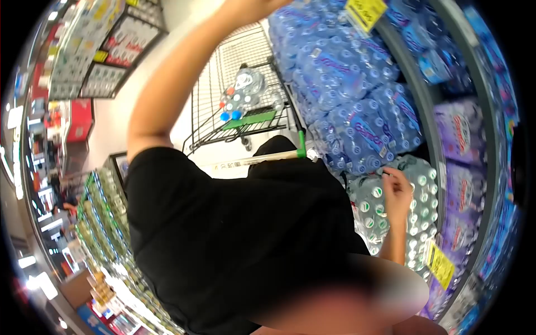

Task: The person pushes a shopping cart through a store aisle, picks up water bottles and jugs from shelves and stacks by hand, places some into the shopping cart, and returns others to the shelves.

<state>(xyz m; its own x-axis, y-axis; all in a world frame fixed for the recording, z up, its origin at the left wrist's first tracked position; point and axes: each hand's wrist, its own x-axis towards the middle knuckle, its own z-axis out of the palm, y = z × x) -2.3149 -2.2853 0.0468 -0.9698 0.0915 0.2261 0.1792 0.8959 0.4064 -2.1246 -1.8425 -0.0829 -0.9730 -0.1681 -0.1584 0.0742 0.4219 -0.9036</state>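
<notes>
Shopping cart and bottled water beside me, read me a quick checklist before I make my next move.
1. Right hand at the clear-bottle packs: ok, it is over the packs.
2. Right fingers firmly gripping plastic wrap: cannot tell from this angle.
3. Left hand fully in view: not ok, the top edge cuts it off.
4. A hand on the cart handle: not ok, neither hand is on it.
5. Cart close by: ok, the cart stands in front of you, beside the blue packs.
6. Space inside: ok, bare wire shows beyond the loaded bottles.
</notes>
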